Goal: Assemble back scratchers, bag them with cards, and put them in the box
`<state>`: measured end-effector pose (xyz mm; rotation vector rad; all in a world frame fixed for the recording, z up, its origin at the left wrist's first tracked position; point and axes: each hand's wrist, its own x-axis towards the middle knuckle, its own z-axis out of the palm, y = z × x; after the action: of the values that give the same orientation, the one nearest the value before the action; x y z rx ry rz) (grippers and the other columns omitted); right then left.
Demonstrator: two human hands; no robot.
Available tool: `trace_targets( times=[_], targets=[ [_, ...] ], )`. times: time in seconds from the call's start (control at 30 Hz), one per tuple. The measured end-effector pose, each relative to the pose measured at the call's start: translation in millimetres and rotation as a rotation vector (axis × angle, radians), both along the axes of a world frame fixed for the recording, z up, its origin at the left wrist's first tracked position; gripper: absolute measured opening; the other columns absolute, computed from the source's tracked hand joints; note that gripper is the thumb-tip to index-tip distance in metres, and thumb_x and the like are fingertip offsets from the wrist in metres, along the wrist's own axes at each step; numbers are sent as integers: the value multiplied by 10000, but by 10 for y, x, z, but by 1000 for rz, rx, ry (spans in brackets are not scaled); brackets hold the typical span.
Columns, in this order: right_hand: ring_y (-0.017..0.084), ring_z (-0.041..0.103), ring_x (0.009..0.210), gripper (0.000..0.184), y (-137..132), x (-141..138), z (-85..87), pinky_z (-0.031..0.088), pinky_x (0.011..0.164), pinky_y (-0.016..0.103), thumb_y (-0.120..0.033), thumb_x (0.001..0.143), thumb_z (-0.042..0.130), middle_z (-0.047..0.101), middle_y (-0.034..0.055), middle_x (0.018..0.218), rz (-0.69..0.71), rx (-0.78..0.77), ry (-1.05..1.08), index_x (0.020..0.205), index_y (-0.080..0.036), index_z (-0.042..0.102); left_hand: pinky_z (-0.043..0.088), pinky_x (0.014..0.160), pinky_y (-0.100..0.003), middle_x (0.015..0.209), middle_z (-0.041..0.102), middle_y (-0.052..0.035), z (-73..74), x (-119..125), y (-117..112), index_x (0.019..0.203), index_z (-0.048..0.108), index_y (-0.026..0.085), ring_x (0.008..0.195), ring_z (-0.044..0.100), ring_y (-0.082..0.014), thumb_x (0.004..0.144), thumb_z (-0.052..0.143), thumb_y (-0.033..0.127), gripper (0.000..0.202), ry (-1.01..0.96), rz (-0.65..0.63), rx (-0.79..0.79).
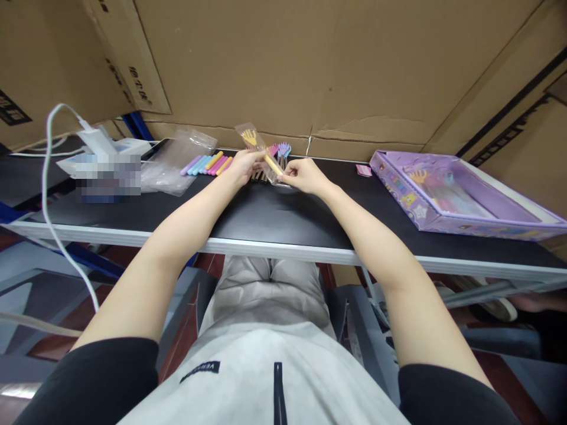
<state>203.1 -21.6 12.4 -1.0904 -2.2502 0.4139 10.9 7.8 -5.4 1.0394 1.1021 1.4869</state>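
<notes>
A yellow hand-shaped back scratcher (250,137) lies slantwise in a narrow clear plastic bag, its yellow handle (273,164) toward me. My left hand (245,164) is closed around the middle of the bag, by the top of the handle. At the lower end, my right hand (305,175) pinches the bag near the handle's tip. Just behind my hands, pink and blue-purple back scratcher heads (284,149) lie on the black table, their rods partly hidden. Left of my left hand is a row of purple, blue, yellow and pink handles (201,164).
Loose clear plastic bags (170,168) lie at the left, near a white charger with a cable (100,141). At the right stands an open purple box (407,198) holding bagged pieces. A small pink card (364,170) lies beside it. Cardboard (283,71) walls the back.
</notes>
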Motion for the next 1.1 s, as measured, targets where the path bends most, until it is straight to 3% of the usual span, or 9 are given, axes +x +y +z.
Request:
trace_targets(
  times=[0.2, 0.43, 0.73, 1.1],
  targets=[
    [143, 523, 689, 232, 7, -12, -26, 376, 699, 274, -362, 832, 772, 638, 19, 710, 62, 19, -40, 745, -162, 692, 626, 816, -274, 848, 759, -66, 29, -18, -66, 812, 655, 172, 856, 763, -183, 804, 655, 24, 148, -10, -9, -49],
    [167, 572, 714, 182, 22, 24, -41, 419, 736, 300, -318, 871, 712, 698, 52, 787, 136, -6, -82, 875, -148, 777, 642, 919, -365, 770, 720, -64, 37, -13, -45, 763, 649, 159, 872, 750, -210, 792, 661, -18, 180, -29, 30, -96],
    [174, 596, 771, 267, 55, 27, -76, 406, 758, 288, -390, 934, 706, 708, 64, 853, 103, 119, -145, 967, -132, 768, 657, 959, -325, 760, 719, -41, 38, 1, -82, 793, 668, 139, 766, 740, -153, 818, 640, -44, 187, -117, 0, -111],
    [201, 625, 832, 326, -68, -10, -24, 385, 756, 290, -425, 977, 686, 740, 101, 979, 25, 123, -265, 1073, -118, 735, 654, 883, -291, 709, 699, -52, 100, 102, -176, 772, 662, 95, 667, 709, -135, 908, 572, -64, 228, -128, 1, -165]
  ],
)
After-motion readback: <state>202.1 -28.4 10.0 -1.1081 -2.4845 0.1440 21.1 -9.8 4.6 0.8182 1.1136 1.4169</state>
